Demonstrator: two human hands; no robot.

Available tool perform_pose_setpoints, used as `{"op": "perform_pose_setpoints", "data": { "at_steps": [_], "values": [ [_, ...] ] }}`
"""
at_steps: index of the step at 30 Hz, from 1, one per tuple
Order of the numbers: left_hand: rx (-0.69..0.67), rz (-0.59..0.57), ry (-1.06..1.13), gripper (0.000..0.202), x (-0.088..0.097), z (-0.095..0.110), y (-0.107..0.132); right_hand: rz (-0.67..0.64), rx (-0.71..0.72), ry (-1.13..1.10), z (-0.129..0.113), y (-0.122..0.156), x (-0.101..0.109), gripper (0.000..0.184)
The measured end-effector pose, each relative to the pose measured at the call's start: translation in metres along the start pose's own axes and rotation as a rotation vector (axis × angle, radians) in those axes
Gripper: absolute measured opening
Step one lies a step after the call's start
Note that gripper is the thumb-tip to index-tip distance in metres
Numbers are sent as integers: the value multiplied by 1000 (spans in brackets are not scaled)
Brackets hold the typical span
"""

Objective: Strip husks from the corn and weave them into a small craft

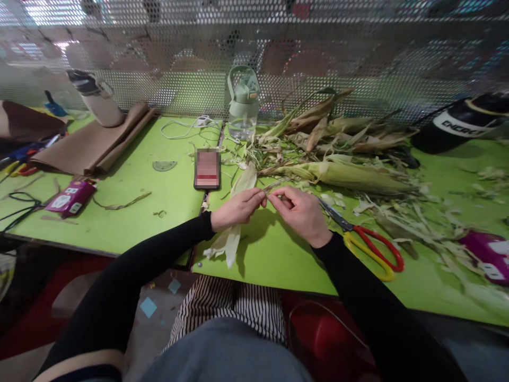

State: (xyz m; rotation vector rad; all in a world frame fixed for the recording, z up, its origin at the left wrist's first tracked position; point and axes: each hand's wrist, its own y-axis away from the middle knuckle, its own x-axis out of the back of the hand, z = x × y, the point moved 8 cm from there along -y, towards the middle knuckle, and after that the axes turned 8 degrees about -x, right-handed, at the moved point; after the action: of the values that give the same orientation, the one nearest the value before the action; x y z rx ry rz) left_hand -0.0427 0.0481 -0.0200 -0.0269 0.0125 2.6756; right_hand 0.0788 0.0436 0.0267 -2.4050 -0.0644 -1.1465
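Note:
My left hand [239, 207] and my right hand [301, 212] meet over the green table, fingertips almost touching. Each is closed in a pinch on a thin, twisted strip of corn husk [273, 185], most of it hidden by the fingers. A wide pale husk leaf [244, 180] passes beneath my left hand, and its torn end hangs toward the table's front edge. Scissors [350, 226] with one red and one yellow handle lie beside my right wrist. Behind my hands rests a large green corn husk [358, 176] among shredded pieces.
A phone [207, 168], a protractor [164, 166] and a pale green bottle [243, 103] are beyond my left hand. Dried husks [318, 119] pile against the perforated metal screen [191, 63]. A black bottle [449, 127] lies right; brown paper [95, 140] and a purple packet [71, 198] lie left.

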Motion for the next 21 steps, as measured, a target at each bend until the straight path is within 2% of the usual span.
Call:
{"op": "perform_pose_setpoints", "data": {
  "at_steps": [6, 12, 16, 18, 21],
  "values": [
    [-85, -89, -80, 29, -2, 11, 5, 24, -11, 32, 3, 1, 0, 28],
    [-250, 48, -377, 31, 11, 17, -2, -74, 60, 41, -2, 1, -3, 23],
    [-259, -16, -483, 32, -8, 7, 3, -90, 101, -17, -3, -1, 5, 23],
    [-289, -110, -524, 31, -23, 8, 10, -153, 17, -100, 8, -5, 6, 25],
    [-372, -256, -468, 27, -38, 24, 21, -286, -145, -309, 25, -8, 2, 30]
  ]
}}
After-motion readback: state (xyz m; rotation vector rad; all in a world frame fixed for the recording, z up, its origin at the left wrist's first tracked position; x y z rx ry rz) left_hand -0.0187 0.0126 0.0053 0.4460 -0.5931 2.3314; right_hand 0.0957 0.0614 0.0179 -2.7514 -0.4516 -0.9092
